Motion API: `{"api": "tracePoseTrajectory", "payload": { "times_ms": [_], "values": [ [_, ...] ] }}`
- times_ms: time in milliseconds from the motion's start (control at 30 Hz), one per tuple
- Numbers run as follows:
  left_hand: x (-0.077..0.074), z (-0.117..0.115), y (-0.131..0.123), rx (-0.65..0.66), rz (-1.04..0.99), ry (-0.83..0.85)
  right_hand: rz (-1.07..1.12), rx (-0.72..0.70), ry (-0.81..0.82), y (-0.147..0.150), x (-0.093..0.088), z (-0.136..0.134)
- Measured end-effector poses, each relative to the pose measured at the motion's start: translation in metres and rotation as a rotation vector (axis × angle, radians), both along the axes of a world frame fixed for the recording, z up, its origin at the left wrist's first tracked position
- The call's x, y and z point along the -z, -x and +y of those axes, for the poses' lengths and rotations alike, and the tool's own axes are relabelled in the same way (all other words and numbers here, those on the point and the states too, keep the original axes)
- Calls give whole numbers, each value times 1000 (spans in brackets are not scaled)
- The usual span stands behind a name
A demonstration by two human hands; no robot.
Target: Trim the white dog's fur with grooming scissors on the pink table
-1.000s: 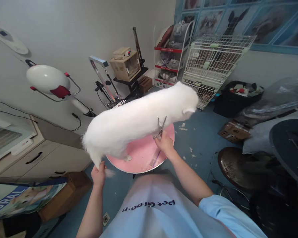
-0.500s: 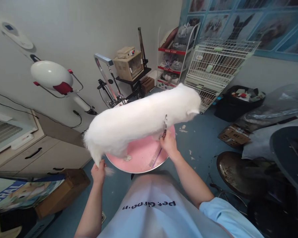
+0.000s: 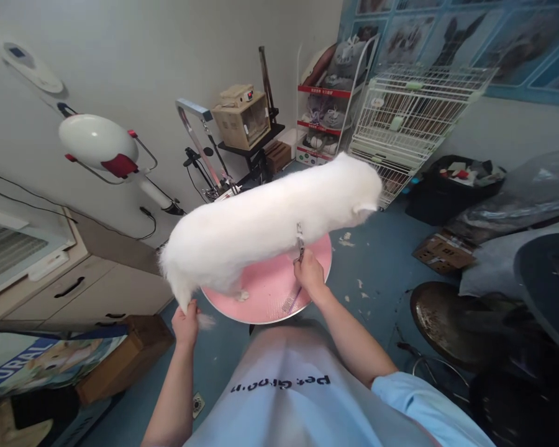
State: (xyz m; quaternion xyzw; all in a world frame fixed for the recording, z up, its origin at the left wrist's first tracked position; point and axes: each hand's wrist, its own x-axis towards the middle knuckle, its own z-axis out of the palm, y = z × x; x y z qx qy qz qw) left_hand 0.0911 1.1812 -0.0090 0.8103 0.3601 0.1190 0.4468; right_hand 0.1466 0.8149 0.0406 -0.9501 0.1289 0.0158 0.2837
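A white, fluffy dog (image 3: 261,217) stands on a round pink grooming table (image 3: 265,295), its head to the right and its rear to the left. My left hand (image 3: 185,323) is closed around the dog's tail (image 3: 182,293), and loose fur sticks out past the fingers. In my right hand (image 3: 310,271) is a pair of scissors (image 3: 300,239), blades pointing up along the dog's near side. Whether the blades touch the coat I cannot tell. A small clear bag with a purple edge (image 3: 290,303) lies on the table below my right hand.
Behind the dog stand a metal grooming arm (image 3: 193,108) and a wooden box (image 3: 242,121). A wire cage (image 3: 405,118) and a black bin (image 3: 454,198) are at the right. A white dryer (image 3: 97,141) juts from the left wall. Fur clumps lie on the blue floor.
The scissors and my right hand have shifted a little left along the dog's side. My left hand keeps its hold on the tail. The view has moved slightly.
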Motion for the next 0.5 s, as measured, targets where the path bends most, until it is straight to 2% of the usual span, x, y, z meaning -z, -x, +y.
{"api": "tracePoseTrajectory", "payload": {
  "times_ms": [267, 500],
  "values": [
    [12, 11, -4, 37, -6, 36, -82, 16, -36, -1, 9, 2],
    [14, 16, -8, 77, 14, -5, -156, 5, -123, -3, 40, 15]
  ]
}}
